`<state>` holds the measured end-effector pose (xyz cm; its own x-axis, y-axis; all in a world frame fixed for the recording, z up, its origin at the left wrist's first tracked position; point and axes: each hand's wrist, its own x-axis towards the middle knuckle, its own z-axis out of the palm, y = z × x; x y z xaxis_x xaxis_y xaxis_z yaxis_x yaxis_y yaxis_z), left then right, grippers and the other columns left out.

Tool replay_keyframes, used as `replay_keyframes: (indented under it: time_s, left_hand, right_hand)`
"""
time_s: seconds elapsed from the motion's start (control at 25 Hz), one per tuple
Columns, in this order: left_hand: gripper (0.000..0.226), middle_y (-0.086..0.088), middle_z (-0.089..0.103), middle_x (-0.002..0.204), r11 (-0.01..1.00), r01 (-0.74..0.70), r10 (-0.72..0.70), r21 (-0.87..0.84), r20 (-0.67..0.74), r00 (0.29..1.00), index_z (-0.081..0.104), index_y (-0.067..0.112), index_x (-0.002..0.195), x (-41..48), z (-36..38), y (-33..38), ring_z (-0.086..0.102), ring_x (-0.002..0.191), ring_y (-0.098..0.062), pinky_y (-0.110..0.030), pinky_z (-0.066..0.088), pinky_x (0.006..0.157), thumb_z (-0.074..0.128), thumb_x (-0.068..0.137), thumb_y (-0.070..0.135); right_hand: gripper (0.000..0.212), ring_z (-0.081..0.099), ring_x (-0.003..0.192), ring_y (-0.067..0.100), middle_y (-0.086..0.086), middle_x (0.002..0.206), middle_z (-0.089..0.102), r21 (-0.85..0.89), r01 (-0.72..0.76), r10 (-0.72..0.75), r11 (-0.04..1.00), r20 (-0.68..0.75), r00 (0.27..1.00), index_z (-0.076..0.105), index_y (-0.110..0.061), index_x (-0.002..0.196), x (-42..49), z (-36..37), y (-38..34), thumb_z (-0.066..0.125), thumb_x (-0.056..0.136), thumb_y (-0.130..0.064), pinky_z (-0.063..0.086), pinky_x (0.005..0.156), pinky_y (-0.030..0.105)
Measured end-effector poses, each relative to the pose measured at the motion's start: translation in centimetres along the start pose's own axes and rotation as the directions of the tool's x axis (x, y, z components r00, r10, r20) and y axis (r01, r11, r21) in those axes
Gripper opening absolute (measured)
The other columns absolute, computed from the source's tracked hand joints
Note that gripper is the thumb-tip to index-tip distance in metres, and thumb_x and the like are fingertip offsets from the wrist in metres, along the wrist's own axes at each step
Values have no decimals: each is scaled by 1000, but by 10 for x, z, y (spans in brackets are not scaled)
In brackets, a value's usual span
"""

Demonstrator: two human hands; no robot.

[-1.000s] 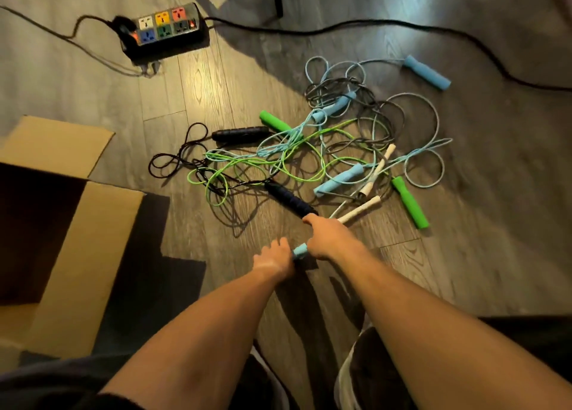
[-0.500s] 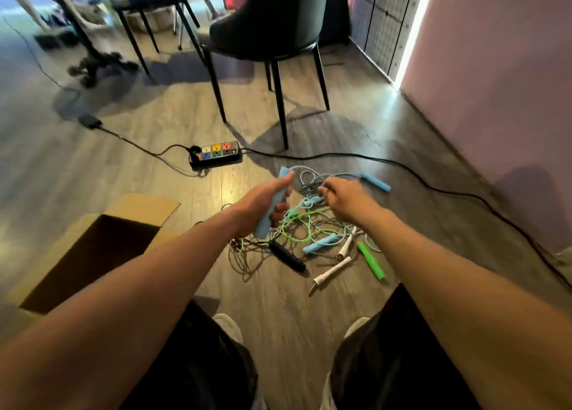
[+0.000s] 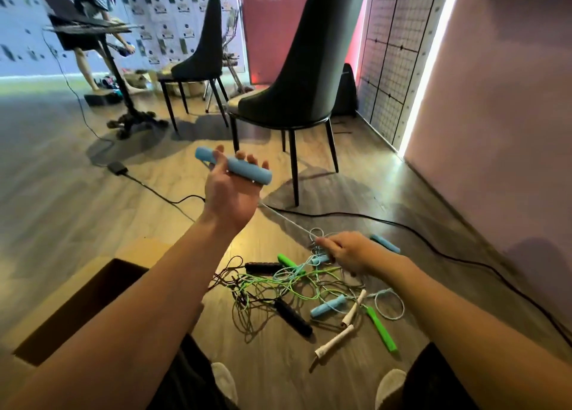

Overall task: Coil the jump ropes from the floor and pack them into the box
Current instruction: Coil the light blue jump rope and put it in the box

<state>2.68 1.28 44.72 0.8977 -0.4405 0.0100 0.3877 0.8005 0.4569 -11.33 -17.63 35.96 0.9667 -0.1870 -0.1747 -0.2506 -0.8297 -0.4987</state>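
Down left, the open cardboard box (image 3: 148,251) sits on the floor beside the tangled jump ropes (image 3: 278,282). Raised above them, the left hand (image 3: 229,193) holds a blue handle (image 3: 247,171) across loosely curled fingers (image 3: 241,155). The right hand (image 3: 356,251) pinches its taut cord (image 3: 288,219) just over the tangle.

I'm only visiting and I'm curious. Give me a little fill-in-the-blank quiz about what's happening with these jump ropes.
1. The left hand holds a raised handle coloured light ____.
2. The right hand pinches that rope's cord above the tangle lying on the ____.
3. The cardboard box stands open on the person's ____ side.
4. The long handle right of the two white handles is bright ____.

Missing words: blue; floor; left; green.
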Motion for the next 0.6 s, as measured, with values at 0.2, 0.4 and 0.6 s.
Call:
replay_keyframes:
  time_s: [0.2,0.4,0.6]
  left_hand:
    - [16,1,49,86,951,-77,128,298,-154,980,48,31,119,43,-56,6,51,78,-14,-42,46,95,47,104,36]
    - [43,-3,48,75,449,40,-76,893,-7,997,55,23,112,44,-61,-26,48,68,-15,-34,44,70,32,100,56]
    - [101,-7,52,70,242,324,-605,915,-119,787,60,10,110,36,-53,-41,51,63,-19,-33,46,63,13,67,87]
  right_hand:
    - [48,48,52,7,1,59,57,70,159,-138,985,-241,961,63,-12,73,23,-27,16,49,98,-51,42,56,29]
    - [23,53,51,6,-14,57,56,3,465,-376,885,-584,720,72,-18,88,36,-39,-14,60,96,-37,34,48,14]
    - [25,45,54,-8,-22,67,46,-168,444,-423,880,-701,574,71,-14,95,48,-51,-19,63,97,-38,35,55,13]
